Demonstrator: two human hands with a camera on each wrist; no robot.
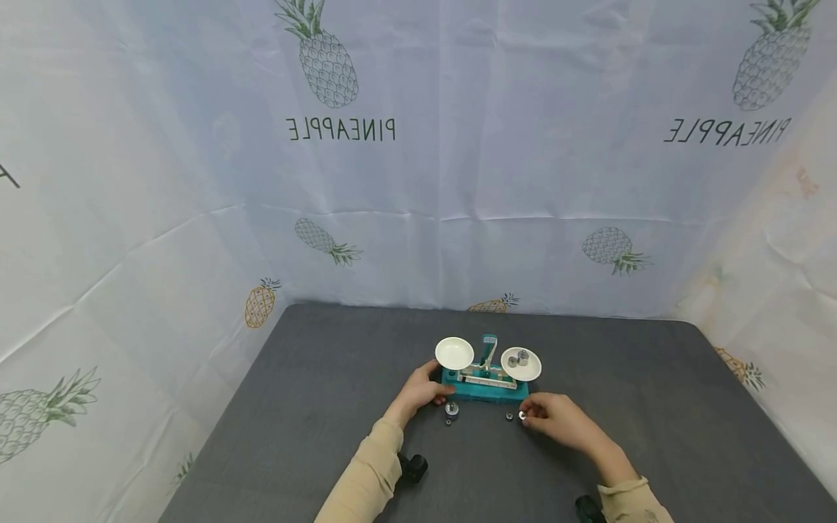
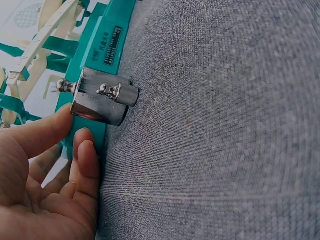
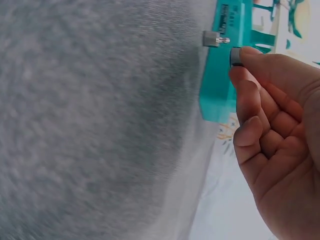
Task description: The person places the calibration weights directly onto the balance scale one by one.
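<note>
A teal balance scale (image 1: 487,392) with two cream pans stands on the grey table. My left hand (image 1: 421,388) grips the left end of its base, thumb at the front. Just in front of that end stand a large metal weight (image 2: 100,95) and a smaller weight (image 2: 129,95). Between thumb and fingertips, my right hand (image 1: 562,420) pinches a small metal weight (image 3: 236,56), off the base's right front corner. Another small weight (image 1: 509,416) stands to its left. The right pan (image 1: 531,372) bears two metal weights (image 1: 522,357); the left pan (image 1: 454,354) has nothing on it.
Dark wrist-worn devices show at the left wrist (image 1: 413,468) and right wrist (image 1: 588,508). A pineapple-print cloth (image 1: 445,174) hangs behind and at both sides of the dark grey table (image 1: 366,334).
</note>
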